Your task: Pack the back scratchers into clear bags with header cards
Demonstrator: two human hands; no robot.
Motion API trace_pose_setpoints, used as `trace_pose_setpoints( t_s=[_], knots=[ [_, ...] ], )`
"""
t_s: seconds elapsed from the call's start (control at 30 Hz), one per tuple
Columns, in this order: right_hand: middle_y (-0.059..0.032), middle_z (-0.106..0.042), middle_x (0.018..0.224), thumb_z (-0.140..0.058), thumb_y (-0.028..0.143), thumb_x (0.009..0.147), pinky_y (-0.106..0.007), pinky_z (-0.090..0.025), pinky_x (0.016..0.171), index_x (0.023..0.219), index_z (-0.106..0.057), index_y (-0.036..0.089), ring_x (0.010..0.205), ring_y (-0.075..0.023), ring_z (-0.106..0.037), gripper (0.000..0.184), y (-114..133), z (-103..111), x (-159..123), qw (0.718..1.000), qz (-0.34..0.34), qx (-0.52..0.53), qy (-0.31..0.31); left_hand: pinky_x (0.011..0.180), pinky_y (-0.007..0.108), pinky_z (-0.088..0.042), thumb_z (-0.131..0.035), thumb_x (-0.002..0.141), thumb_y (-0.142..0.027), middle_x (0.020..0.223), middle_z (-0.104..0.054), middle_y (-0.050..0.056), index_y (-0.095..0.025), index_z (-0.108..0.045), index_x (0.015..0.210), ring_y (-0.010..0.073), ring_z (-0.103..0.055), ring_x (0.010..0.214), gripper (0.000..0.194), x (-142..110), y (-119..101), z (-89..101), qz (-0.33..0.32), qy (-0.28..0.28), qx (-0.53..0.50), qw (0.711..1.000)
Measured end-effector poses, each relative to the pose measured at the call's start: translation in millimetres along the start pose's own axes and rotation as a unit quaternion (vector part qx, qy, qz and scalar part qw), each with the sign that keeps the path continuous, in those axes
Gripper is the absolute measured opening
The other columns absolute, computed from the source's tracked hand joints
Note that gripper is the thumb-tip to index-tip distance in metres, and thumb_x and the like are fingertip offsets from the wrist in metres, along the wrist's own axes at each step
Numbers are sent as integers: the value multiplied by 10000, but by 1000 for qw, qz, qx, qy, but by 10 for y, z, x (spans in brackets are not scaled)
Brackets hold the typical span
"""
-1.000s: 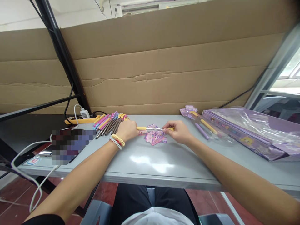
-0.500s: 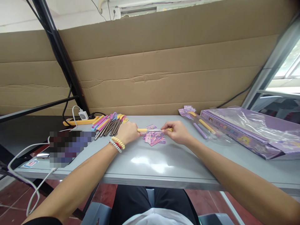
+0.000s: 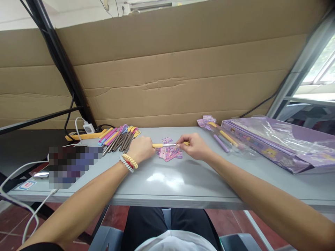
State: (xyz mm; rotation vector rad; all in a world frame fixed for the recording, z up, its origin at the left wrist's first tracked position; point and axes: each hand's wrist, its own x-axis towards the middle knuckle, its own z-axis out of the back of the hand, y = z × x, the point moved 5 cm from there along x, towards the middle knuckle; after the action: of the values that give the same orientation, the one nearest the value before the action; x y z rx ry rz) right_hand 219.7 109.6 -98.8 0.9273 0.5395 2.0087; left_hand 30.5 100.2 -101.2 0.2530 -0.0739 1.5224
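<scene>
A back scratcher (image 3: pixel 167 145) with a yellow handle, a slim metal shaft and a yellow head is stretched level between my hands. My left hand (image 3: pixel 141 149) is closed round the handle end. At the head end, my right hand (image 3: pixel 193 145) pinches it, its fingers covering part of the head. Small pink and purple printed cards (image 3: pixel 170 153) lie in a loose heap just beneath the shaft. Beyond my left hand is a pile of similar back scratchers (image 3: pixel 119 139), with pink, blue and yellow handles, metal shafts and claw-like heads.
At the right lie bagged back scratchers (image 3: pixel 226 137) with cards, beside a purple box (image 3: pixel 264 146) under clear plastic. A yellow power strip (image 3: pixel 86 135) with a white charger (image 3: pixel 89 127) sits back left. Cardboard (image 3: pixel 167 83) walls the rear of the grey table (image 3: pixel 199 184).
The head view has shifted slightly. Both hands keep their hold on the back scratcher, and hardly anything else differs.
</scene>
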Motion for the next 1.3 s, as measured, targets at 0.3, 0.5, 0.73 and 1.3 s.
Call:
trace_pose_setpoints(
  t_s=[0.3,0.5,0.73,1.3],
  knots=[
    [2,-568,533,-552,233,664,-237,-317,492,639,-650,165,494,-104,-418,122,34,-40,-22,1000,-13,0,-1,593,337,-470,-477,747,-342,724,-665,143,-156,-707,812,278,-646,700,303,-51,-37,-13,-3,-23,7,1000],
    [6,-568,530,-559,230,652,-232,-318,495,621,-647,166,501,-102,-425,114,77,-49,-26,1000,-6,4,0,595,359,-467,-445,779,-415,722,-657,149,-160,-706,806,285,-638,688,366,-96,-70,-13,-6,-16,-8,1000],
    [8,-575,537,-549,206,639,-230,-301,473,618,-650,160,489,-94,-426,114,107,-47,-19,1000,-12,28,-3,566,354,-455,-417,794,-471,712,-654,158,-152,-706,803,290,-635,674,430,-124,-90,15,1,-22,-8,1000],
    [30,-525,548,-569,272,652,-225,-334,487,756,-600,154,494,-94,-438,160,-142,-101,71,997,13,76,16,566,278,-382,-460,814,-388,732,-660,56,-198,-646,803,204,-615,688,266,-72,-117,-15,-125,-127,-50,983]
  ],
)
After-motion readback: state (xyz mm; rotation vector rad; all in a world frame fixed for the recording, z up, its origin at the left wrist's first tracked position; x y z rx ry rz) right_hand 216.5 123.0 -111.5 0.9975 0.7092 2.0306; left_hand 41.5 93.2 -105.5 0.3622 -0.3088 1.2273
